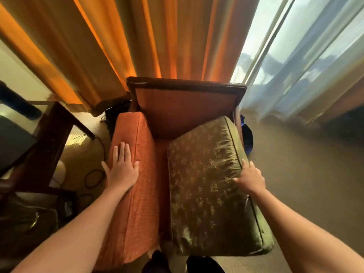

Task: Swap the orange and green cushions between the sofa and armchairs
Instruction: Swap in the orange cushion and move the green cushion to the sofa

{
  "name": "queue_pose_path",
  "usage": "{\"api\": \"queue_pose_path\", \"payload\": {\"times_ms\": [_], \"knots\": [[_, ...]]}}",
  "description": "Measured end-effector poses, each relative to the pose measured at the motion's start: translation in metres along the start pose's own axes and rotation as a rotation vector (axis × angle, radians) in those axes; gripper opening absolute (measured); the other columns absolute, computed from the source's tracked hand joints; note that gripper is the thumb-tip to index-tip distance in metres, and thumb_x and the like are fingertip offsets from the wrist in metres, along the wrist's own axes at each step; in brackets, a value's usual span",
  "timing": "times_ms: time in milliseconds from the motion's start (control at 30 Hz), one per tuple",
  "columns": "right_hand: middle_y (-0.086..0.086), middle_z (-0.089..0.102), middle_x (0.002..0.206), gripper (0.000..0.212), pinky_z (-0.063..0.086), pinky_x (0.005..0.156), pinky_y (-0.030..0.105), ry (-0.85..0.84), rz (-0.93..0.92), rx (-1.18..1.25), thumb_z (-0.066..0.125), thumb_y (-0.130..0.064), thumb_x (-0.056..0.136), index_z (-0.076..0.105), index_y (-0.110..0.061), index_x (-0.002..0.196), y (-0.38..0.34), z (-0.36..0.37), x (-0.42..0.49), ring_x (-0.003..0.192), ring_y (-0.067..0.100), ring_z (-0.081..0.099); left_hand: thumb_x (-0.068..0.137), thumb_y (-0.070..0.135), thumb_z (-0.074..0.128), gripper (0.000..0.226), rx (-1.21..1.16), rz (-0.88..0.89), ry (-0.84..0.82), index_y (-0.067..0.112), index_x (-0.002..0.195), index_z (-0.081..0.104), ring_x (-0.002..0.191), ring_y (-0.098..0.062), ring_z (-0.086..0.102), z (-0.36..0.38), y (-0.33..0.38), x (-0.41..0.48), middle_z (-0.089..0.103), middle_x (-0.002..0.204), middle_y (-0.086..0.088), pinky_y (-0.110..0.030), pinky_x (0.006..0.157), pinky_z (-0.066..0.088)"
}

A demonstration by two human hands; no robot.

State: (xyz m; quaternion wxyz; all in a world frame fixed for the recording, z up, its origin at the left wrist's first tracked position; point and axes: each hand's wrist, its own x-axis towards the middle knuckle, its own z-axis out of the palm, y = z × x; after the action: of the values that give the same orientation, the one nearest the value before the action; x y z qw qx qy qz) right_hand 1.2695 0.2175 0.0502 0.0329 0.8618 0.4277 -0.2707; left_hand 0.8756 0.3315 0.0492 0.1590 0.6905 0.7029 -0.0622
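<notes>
An orange armchair (185, 107) with a dark wooden frame stands in front of me. An orange cushion (136, 194) stands on its edge along the chair's left side. My left hand (122, 170) lies flat on it with the fingers spread. A green cushion (208, 186) with a gold leaf pattern leans tilted over the right side of the seat and the right arm. My right hand (250, 178) grips its right edge, thumb on the top face and fingers around the side.
A dark wooden side table (45, 146) with a glass top stands at the left, with black cables (94, 178) on the carpet beside it. Orange curtains (98, 46) and sheer white curtains (295, 56) hang behind the chair. A blue object (247, 134) lies by the chair's right side.
</notes>
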Motion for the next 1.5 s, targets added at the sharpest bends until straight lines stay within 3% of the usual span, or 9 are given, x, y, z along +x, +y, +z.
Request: {"api": "queue_pose_path", "payload": {"times_ms": [200,500,600,667,800,967,1067,1200,1500], "knots": [[0.017,0.038,0.152,0.117,0.043,0.108,0.053,-0.178,0.054,0.173,0.079,-0.069,0.065,0.015,-0.037,0.158,0.031,0.017,0.015,0.133,0.040,0.048,0.100,0.051,0.031,0.075,-0.033,0.007,0.071,0.022,0.157,-0.008,0.150,-0.010,-0.017,0.007,0.005,0.002,-0.013,0.165,0.009,-0.061,0.118,0.007],[0.018,0.039,0.142,0.135,0.037,0.107,0.062,-0.100,0.192,0.277,0.082,-0.076,0.051,0.000,-0.049,0.154,0.010,0.024,0.007,0.125,0.045,0.049,0.100,0.049,0.033,0.073,-0.024,0.016,0.124,0.022,0.158,-0.003,0.151,-0.011,-0.013,0.011,0.000,0.000,-0.009,0.165,0.008,-0.058,0.118,0.014],[0.011,0.051,0.140,0.147,0.041,0.105,0.062,-0.140,0.206,0.326,0.076,-0.091,0.027,0.024,-0.035,0.152,0.015,0.026,0.017,0.125,0.036,0.053,0.099,0.050,0.035,0.074,-0.042,0.013,0.146,0.023,0.158,0.000,0.151,-0.012,-0.010,0.012,0.002,-0.002,-0.007,0.165,0.009,-0.057,0.117,0.017],[0.006,0.058,0.133,0.139,0.043,0.104,0.061,-0.146,0.188,0.342,0.074,-0.094,0.023,0.044,-0.024,0.138,0.008,0.024,0.018,0.121,0.032,0.056,0.099,0.050,0.035,0.073,-0.059,0.015,0.156,0.023,0.158,0.001,0.151,-0.011,-0.009,0.013,0.004,-0.002,-0.005,0.166,0.010,-0.056,0.116,0.017],[0.015,0.047,0.134,0.122,0.049,0.098,0.048,-0.098,0.211,0.385,0.090,-0.069,0.043,0.034,-0.010,0.134,-0.044,0.018,-0.012,0.120,0.036,0.054,0.098,0.051,0.036,0.075,-0.061,0.032,0.176,0.022,0.158,0.003,0.151,-0.012,-0.010,0.014,0.000,-0.002,-0.004,0.166,0.009,-0.056,0.118,0.015],[0.012,0.066,0.111,0.080,0.045,0.079,0.039,0.069,0.069,0.343,0.085,-0.050,0.063,0.041,-0.013,0.119,-0.095,0.023,-0.041,0.103,0.038,0.063,0.093,0.050,0.047,0.078,-0.061,0.014,0.220,0.024,0.158,0.013,0.152,-0.028,-0.006,0.016,-0.005,-0.005,0.004,0.166,0.003,-0.063,0.117,0.005],[0.007,0.061,0.097,0.059,0.046,0.073,0.036,0.075,0.084,0.350,0.080,-0.040,0.067,0.049,-0.012,0.108,-0.127,0.019,-0.049,0.098,0.037,0.062,0.087,0.050,0.055,0.082,-0.086,-0.008,0.190,0.029,0.157,0.017,0.150,-0.035,0.008,0.013,-0.002,-0.008,0.009,0.166,0.003,-0.064,0.113,0.019],[0.003,0.058,0.086,0.044,0.043,0.067,0.031,0.061,0.080,0.310,0.079,-0.032,0.063,0.058,-0.011,0.096,-0.167,0.012,-0.052,0.082,0.028,0.057,0.084,0.050,0.058,0.085,-0.109,-0.012,0.160,0.032,0.157,0.018,0.142,-0.039,0.025,0.007,-0.002,-0.008,0.011,0.166,0.004,-0.060,0.099,0.042],[0.005,0.062,0.081,0.033,0.040,0.061,0.029,0.153,-0.107,0.107,0.082,-0.027,0.058,0.066,-0.014,0.085,-0.244,-0.027,-0.052,0.072,0.025,0.055,0.089,0.052,0.054,0.088,-0.206,0.031,0.113,0.034,0.157,0.001,0.144,-0.041,0.017,0.003,-0.015,-0.008,-0.005,0.166,0.006,-0.056,0.106,0.036]]}}
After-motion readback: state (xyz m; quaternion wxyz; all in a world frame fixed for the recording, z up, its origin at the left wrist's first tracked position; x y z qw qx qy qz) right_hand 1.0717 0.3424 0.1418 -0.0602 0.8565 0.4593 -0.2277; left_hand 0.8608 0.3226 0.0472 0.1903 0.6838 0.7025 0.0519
